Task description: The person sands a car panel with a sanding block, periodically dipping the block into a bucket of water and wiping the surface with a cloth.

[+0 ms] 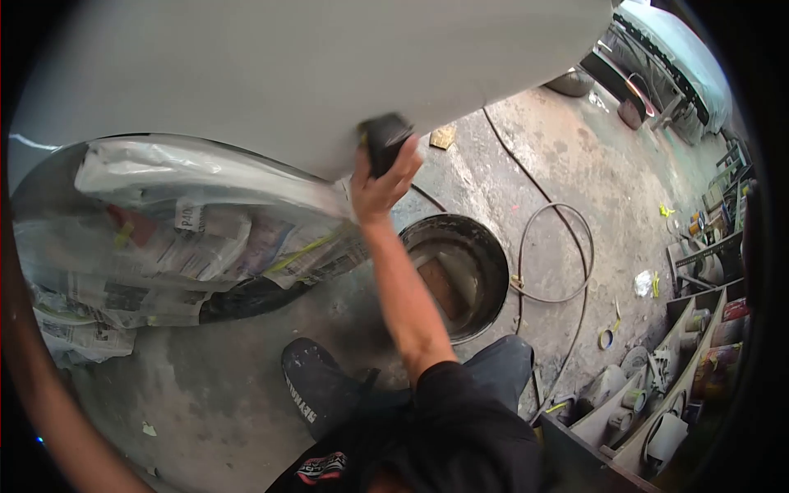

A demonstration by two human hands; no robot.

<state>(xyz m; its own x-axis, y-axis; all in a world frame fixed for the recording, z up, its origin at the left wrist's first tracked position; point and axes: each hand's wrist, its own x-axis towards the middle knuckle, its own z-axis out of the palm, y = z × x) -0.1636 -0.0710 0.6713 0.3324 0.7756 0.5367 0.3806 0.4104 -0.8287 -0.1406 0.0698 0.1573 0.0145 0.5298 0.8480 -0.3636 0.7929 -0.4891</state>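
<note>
My right hand is closed round a black sanding block. The block is against the lower part of a grey car body panel, just right of the wheel arch. My left forearm runs up along the left edge of the view, and the left hand itself is out of sight. Below the panel, a wheel is covered with newspaper and clear plastic sheet. Beneath my right forearm stands a black bucket with cloudy water and a brownish, flat piece in it.
A thin hose lies looped on the stained concrete floor, right of the bucket. Shelves with several cans and tape rolls line the right side. A covered vehicle stands at the back right. My shoe is near the wheel.
</note>
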